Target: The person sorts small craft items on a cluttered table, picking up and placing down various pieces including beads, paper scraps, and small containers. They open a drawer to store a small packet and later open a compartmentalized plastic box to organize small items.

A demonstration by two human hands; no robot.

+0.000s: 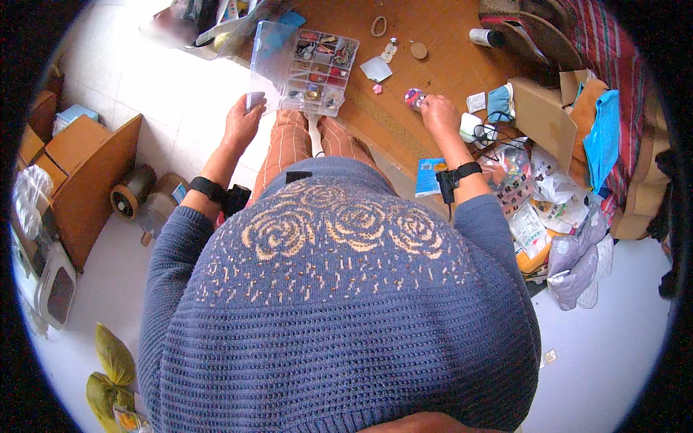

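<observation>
A clear plastic compartment box (340, 112) lies before me with its lid (269, 67) raised on the left. Its sections hold many small items, some red, some metallic or beaded. My left hand (242, 124) grips the lower left edge of that lid. Over the mat to the right of the box, my right hand (441, 115) pinches a small purple, red and white patterned object (414, 98); the fingers partly cover it, so its kind is unclear. Between box and right hand lie a pink star-shaped piece (377, 89) and a translucent white square packet (376, 70).
On the brown woven mat (390, 127) are a beige ring (379, 26), a round cork-coloured disc (418, 51) and a blue card (429, 176). A cardboard box (543, 122), cables and plastic bags (552, 208) crowd the right. A wooden cabinet (103, 189) stands left.
</observation>
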